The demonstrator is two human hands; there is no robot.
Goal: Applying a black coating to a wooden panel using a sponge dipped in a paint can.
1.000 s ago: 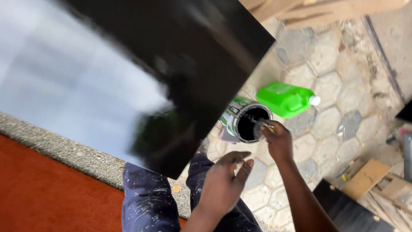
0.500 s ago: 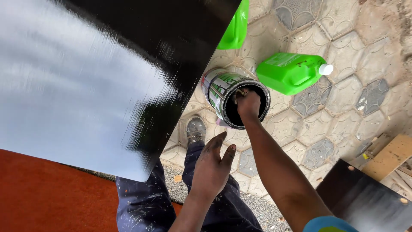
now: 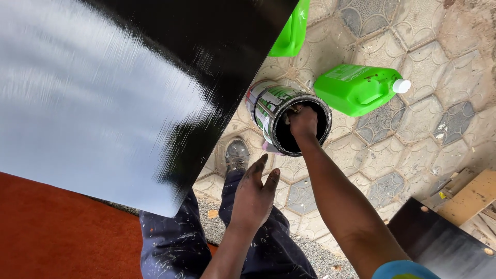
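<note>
An open paint can (image 3: 266, 106) with black paint inside stands on the paving below me. My right hand (image 3: 303, 121) reaches into its mouth, fingers closed around what looks like a brush handle; the bristles are hidden inside the can. My left hand (image 3: 254, 194) hovers over my knees with its fingers apart and stained dark, holding nothing, just right of the lower corner of a large glossy black-painted board (image 3: 129, 88). The board fills the upper left and shines with wet brush streaks.
A green plastic jug (image 3: 356, 89) with a white cap lies right of the can, and another green jug (image 3: 292, 31) sits behind the board's edge. A dark panel (image 3: 439, 243) and wooden pieces (image 3: 470, 196) are at lower right. A red surface (image 3: 51, 232) lies under the board. My shoe (image 3: 237, 155) stands by the can.
My view has swung closer over the can. My right hand has gone from the can's rim down into its mouth. My left hand has stayed open near the board's corner.
</note>
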